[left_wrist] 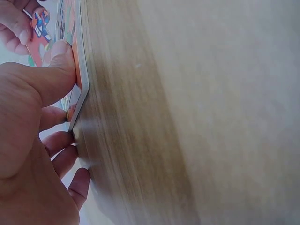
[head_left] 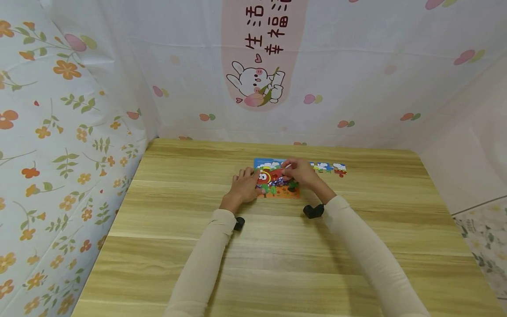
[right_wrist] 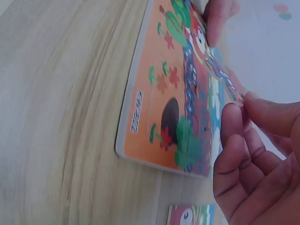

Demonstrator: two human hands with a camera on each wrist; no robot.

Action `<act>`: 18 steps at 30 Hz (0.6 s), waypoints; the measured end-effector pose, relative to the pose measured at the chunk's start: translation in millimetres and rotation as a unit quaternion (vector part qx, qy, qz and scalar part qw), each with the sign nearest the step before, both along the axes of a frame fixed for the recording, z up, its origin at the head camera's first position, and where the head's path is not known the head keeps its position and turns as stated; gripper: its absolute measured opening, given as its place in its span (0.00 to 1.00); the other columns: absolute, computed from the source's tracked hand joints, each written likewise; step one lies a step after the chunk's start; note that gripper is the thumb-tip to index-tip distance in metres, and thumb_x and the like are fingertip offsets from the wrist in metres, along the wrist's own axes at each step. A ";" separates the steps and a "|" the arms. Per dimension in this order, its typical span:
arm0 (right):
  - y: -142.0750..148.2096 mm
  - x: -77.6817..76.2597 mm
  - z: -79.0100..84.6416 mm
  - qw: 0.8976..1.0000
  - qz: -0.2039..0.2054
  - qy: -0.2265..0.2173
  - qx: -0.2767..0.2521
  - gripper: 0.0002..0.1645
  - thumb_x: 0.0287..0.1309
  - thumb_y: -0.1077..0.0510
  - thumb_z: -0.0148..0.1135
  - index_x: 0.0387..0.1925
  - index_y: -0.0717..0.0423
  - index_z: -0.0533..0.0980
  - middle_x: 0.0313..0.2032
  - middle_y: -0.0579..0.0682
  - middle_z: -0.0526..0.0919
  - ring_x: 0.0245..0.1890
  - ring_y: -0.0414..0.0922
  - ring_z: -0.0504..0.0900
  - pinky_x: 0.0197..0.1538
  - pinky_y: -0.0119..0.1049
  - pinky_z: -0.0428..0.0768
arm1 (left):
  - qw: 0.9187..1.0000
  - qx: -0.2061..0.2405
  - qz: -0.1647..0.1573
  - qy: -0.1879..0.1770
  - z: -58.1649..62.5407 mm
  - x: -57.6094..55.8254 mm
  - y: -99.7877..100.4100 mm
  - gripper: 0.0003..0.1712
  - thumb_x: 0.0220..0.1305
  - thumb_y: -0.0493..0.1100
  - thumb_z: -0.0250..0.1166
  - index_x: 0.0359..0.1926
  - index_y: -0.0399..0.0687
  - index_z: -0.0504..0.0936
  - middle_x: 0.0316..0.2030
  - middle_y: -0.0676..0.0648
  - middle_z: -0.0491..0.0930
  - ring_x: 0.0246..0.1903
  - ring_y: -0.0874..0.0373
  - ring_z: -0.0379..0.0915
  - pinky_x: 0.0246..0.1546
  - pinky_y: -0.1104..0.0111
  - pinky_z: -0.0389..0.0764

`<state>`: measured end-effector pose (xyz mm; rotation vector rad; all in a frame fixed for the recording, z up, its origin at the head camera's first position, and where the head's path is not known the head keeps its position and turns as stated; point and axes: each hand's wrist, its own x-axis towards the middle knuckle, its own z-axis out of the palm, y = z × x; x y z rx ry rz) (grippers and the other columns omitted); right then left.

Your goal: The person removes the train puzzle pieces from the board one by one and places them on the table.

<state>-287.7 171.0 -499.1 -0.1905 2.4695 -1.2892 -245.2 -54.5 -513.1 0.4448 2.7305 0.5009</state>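
A jigsaw puzzle board [head_left: 282,193] with a cartoon train picture lies flat on the wooden table. My right hand [head_left: 302,171] is over its right half, pinching a small printed puzzle piece [right_wrist: 226,78] between thumb and fingers. That piece tilts up over the board in the right wrist view. At the board's left side rests my left hand [head_left: 243,187], its thumb lying on the printed surface. In the left wrist view, the index fingertip [left_wrist: 58,117] touches near the board's corner and the other fingers reach down beside the edge.
More puzzle pieces [head_left: 339,167] with clouds and red parts lie on the table right of the board. The wooden table [head_left: 273,264] ends at a white patterned curtain [head_left: 190,88] behind; a floral curtain [head_left: 67,176] hangs on the left. Black wrist cameras [head_left: 314,211] sit at both cuffs.
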 end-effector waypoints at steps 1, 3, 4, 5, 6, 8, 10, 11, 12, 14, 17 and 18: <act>2.5 0.2 1.0 1.000 -0.009 -0.008 -0.005 0.12 0.69 0.57 0.60 0.49 0.59 0.80 0.35 0.55 0.85 0.31 0.53 0.84 0.26 0.37 0.74 | 1.000 0.001 0.000 0.001 0.0 0.2 0.0 0.43 0.71 0.59 0.58 0.79 0.51 0.51 0.73 0.43 0.52 0.70 0.44 0.47 0.61 0.53 0.58; 7.6 0.4 2.1 0.999 -0.021 -0.015 -0.021 0.12 0.69 0.58 0.60 0.49 0.60 0.80 0.35 0.55 0.86 0.33 0.54 0.85 0.22 0.36 0.70 | 1.000 0.002 0.000 0.002 0.0 0.7 -0.1 0.43 0.71 0.58 0.58 0.79 0.51 0.51 0.73 0.43 0.52 0.71 0.44 0.47 0.61 0.53 0.58; 10.2 0.7 2.8 0.999 -0.026 -0.018 -0.026 0.13 0.69 0.58 0.60 0.49 0.60 0.80 0.35 0.55 0.86 0.33 0.55 0.85 0.21 0.35 0.68 | 1.000 0.003 0.000 0.002 0.2 1.1 -0.1 0.43 0.71 0.58 0.58 0.79 0.52 0.51 0.73 0.43 0.52 0.71 0.44 0.47 0.61 0.53 0.58; 12.8 1.6 3.8 0.999 -0.030 -0.019 -0.032 0.13 0.69 0.59 0.60 0.50 0.61 0.80 0.35 0.55 0.86 0.33 0.56 0.85 0.21 0.35 0.67 | 1.000 0.003 0.001 0.002 0.3 1.4 -0.1 0.43 0.71 0.58 0.58 0.79 0.52 0.51 0.73 0.43 0.52 0.71 0.44 0.47 0.61 0.53 0.58; 15.4 1.7 4.0 0.999 -0.033 -0.020 -0.035 0.13 0.68 0.59 0.60 0.50 0.61 0.80 0.35 0.55 0.86 0.33 0.56 0.85 0.21 0.35 0.67 | 1.000 0.002 0.001 0.002 0.4 1.6 -0.1 0.43 0.71 0.59 0.58 0.79 0.52 0.51 0.73 0.43 0.52 0.71 0.44 0.47 0.61 0.52 0.58; 20.5 2.1 4.4 0.998 -0.040 -0.022 -0.037 0.13 0.68 0.59 0.61 0.50 0.61 0.80 0.35 0.53 0.85 0.33 0.55 0.84 0.20 0.34 0.66 | 1.000 0.003 0.001 0.002 0.7 1.5 0.0 0.43 0.71 0.59 0.58 0.79 0.52 0.51 0.73 0.44 0.52 0.71 0.44 0.47 0.62 0.52 0.57; 25.6 2.6 5.0 0.998 -0.045 -0.024 -0.032 0.13 0.69 0.58 0.60 0.50 0.60 0.80 0.35 0.52 0.85 0.32 0.53 0.83 0.20 0.34 0.65 | 1.000 0.003 0.002 0.001 1.3 1.5 0.2 0.43 0.71 0.59 0.58 0.79 0.51 0.51 0.73 0.43 0.52 0.71 0.44 0.47 0.62 0.52 0.57; 28.1 2.6 5.1 0.998 -0.047 -0.027 -0.031 0.13 0.69 0.58 0.60 0.50 0.60 0.79 0.35 0.52 0.85 0.32 0.52 0.83 0.20 0.34 0.66 | 1.000 0.002 0.002 0.002 1.4 1.4 0.3 0.43 0.71 0.59 0.57 0.79 0.51 0.51 0.73 0.43 0.52 0.71 0.44 0.47 0.62 0.52 0.57; 30.6 2.6 5.3 0.998 -0.049 -0.029 -0.031 0.13 0.69 0.58 0.60 0.50 0.60 0.79 0.36 0.51 0.85 0.32 0.51 0.83 0.21 0.34 0.67 | 1.000 0.002 0.002 0.001 1.4 1.3 0.4 0.43 0.71 0.59 0.57 0.79 0.51 0.51 0.73 0.44 0.52 0.71 0.44 0.47 0.62 0.52 0.57; 35.7 3.1 5.9 0.998 -0.052 -0.033 -0.033 0.13 0.69 0.58 0.59 0.51 0.60 0.78 0.35 0.52 0.85 0.30 0.51 0.81 0.22 0.36 0.67 | 1.000 0.001 0.003 0.000 1.9 1.5 0.7 0.43 0.71 0.59 0.57 0.79 0.52 0.51 0.73 0.44 0.52 0.71 0.44 0.47 0.63 0.52 0.57; 43.4 3.2 5.3 0.997 -0.053 -0.037 -0.039 0.15 0.70 0.58 0.58 0.53 0.62 0.77 0.37 0.52 0.86 0.32 0.50 0.82 0.27 0.38 0.73 | 1.000 -0.003 0.004 -0.001 2.1 1.7 1.1 0.43 0.71 0.59 0.57 0.79 0.52 0.50 0.73 0.44 0.51 0.71 0.45 0.46 0.63 0.52 0.57; 46.0 3.3 4.9 0.997 -0.053 -0.039 -0.041 0.15 0.70 0.58 0.58 0.53 0.62 0.77 0.37 0.52 0.86 0.33 0.50 0.82 0.27 0.39 0.73 | 1.000 -0.003 0.004 -0.003 2.1 1.8 1.2 0.44 0.71 0.59 0.57 0.79 0.52 0.50 0.74 0.44 0.51 0.72 0.45 0.46 0.64 0.52 0.57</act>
